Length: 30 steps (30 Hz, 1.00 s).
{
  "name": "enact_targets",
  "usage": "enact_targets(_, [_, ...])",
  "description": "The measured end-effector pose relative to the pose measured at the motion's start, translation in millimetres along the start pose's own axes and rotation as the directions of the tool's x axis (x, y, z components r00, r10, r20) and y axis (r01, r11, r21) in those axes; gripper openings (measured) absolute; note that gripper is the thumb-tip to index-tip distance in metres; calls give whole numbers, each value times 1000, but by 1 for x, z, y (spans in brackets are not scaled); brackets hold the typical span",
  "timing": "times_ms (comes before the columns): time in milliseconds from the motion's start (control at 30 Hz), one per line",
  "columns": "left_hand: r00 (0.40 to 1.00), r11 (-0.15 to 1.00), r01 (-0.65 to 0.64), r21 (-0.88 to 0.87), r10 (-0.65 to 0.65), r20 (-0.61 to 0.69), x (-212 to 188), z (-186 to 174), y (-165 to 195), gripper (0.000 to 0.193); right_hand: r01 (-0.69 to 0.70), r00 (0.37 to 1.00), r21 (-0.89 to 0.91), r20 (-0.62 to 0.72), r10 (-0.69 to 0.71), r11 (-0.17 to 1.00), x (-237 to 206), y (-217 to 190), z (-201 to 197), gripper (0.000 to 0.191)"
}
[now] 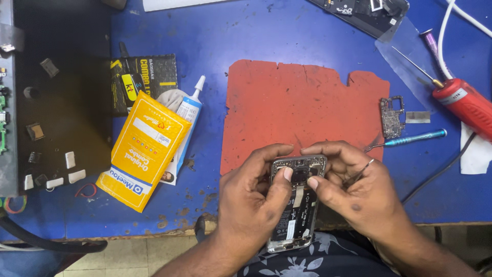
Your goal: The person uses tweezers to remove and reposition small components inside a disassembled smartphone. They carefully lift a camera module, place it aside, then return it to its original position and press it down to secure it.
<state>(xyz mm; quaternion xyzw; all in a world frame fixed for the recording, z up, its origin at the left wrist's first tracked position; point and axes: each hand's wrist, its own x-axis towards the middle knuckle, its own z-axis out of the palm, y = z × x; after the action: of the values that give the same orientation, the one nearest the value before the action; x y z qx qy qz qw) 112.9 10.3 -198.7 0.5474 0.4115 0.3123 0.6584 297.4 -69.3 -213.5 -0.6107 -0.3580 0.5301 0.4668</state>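
Both hands, left hand [251, 197] and right hand [359, 192], grip an opened phone [298, 205] (glossy metal frame, innards bare) at the ragged red mat's [302, 107] near edge, right fingers also pinching thin tweezers [359, 173].

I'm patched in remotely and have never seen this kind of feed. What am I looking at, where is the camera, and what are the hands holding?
There is one picture, taken by a camera on the person's head, looking down at their own two bare hands over a blue workbench.

Both hands grip an opened smartphone with its back cover off, so the insides show. The left hand presses a thumb near the top of the phone. The right hand does likewise and also holds metal tweezers.

Behind the hands lies a red work mat. To its right are a small circuit board, a blue-handled screwdriver and a red tool. To its left are a yellow packet and a glue tube.
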Motion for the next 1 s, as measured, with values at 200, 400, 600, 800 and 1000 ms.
enact_targets(200, [1000, 1000, -30, 1, 30, -8, -1, 3, -3, 25, -53, 998, 44, -28, 54, 998, 0, 6, 2, 39])
enact_targets(400, [999, 1000, -24, -20, 23, -33, 3, 8, -1, 24, 11, 1000, 120, -29, -8, 993, 8, -3, 7, 39])
enact_targets(600, [998, 998, -29, -48, 25, -64, 8, 13, 0, 25, 0, 1000, 78, -11, 0, 997, 8, -20, 3, 41])
enact_targets(800, [997, 997, -61, -53, 59, -54, 6, 14, -4, 26, -27, 998, 46, -57, 30, 999, 9, -25, 7, 38])
enact_targets(1000, [996, 997, -66, -29, 64, -54, 8, 15, -3, 25, -81, 995, -68, -69, 76, 994, 14, -24, 6, 34])
